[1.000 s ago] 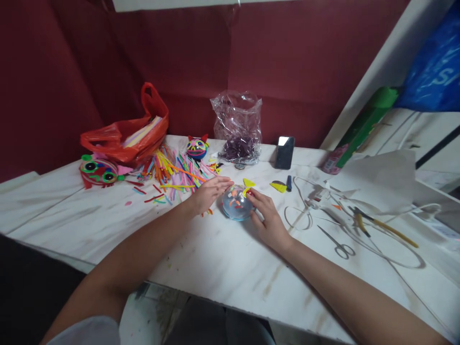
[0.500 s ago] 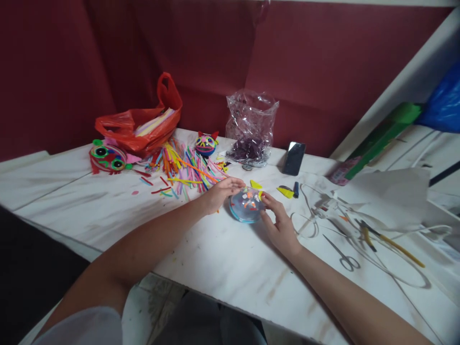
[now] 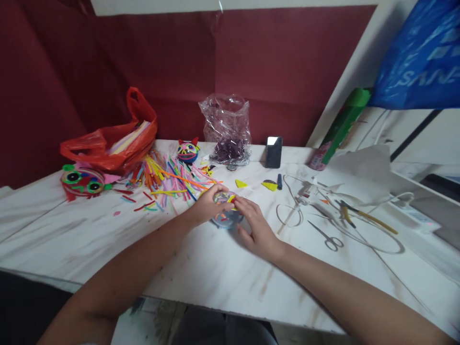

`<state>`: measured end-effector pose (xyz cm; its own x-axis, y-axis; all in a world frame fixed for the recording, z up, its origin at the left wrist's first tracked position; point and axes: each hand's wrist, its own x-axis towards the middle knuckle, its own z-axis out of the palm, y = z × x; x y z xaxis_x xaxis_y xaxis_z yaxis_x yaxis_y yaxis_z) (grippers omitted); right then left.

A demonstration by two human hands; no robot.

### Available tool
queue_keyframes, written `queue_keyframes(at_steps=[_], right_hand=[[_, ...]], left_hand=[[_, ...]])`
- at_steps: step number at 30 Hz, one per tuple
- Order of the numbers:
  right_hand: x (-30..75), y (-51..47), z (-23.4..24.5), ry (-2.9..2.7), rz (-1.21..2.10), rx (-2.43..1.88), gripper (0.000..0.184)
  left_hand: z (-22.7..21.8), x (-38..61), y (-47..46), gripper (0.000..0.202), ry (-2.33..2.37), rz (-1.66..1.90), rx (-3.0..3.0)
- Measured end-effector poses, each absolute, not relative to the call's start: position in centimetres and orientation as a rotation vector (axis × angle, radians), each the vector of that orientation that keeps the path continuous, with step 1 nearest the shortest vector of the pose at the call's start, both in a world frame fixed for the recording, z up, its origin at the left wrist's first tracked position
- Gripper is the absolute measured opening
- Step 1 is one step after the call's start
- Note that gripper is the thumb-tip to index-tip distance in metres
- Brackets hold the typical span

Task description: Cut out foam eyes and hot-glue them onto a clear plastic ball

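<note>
Head view: left hand (image 3: 207, 206) and right hand (image 3: 258, 229) grip the clear dome (image 3: 228, 221), seemingly positioning a yellow piece (image 3: 232, 198); next calls for steadiness.

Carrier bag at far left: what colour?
The carrier bag is red; it shows best in the head view.

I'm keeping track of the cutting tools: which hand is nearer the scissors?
The right hand, on the right of the clear ball; the scissors lie farther right on the table. The left hand is on the ball's left, farther away.
</note>
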<state>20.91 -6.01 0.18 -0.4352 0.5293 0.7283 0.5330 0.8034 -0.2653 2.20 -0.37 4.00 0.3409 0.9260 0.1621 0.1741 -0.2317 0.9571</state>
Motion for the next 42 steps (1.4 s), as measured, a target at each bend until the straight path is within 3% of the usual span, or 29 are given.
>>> queue_keyframes(at_steps=[7, 13, 22, 32, 42], right_hand=[[21.1, -5.6, -0.4, -1.98, 0.237, -0.785, 0.066], [21.2, -5.4, -0.4, -1.955, 0.387, -0.733, 0.067], [21.9, -4.5, 1.0, -1.527, 1.02, -0.671, 0.057], [22.3, -4.6, 1.9, -1.56, 0.805, -0.952, 0.025], [21.5, -5.8, 1.2, -1.902, 0.467, -0.868, 0.024]], left_hand=[[4.4, 1.3, -0.3, 0.06, 0.958, 1.006, 1.869], [4.9, 1.1, -0.6, 0.035, 0.856, 0.953, 2.267], [4.8, -0.2, -0.3, 0.032, 0.745, 0.976, 2.329], [2.6, -0.8, -1.2, 0.016, 0.902, 1.252, 2.165], [3.3, -0.4, -2.0, 0.013, 0.852, 1.23, 2.294]])
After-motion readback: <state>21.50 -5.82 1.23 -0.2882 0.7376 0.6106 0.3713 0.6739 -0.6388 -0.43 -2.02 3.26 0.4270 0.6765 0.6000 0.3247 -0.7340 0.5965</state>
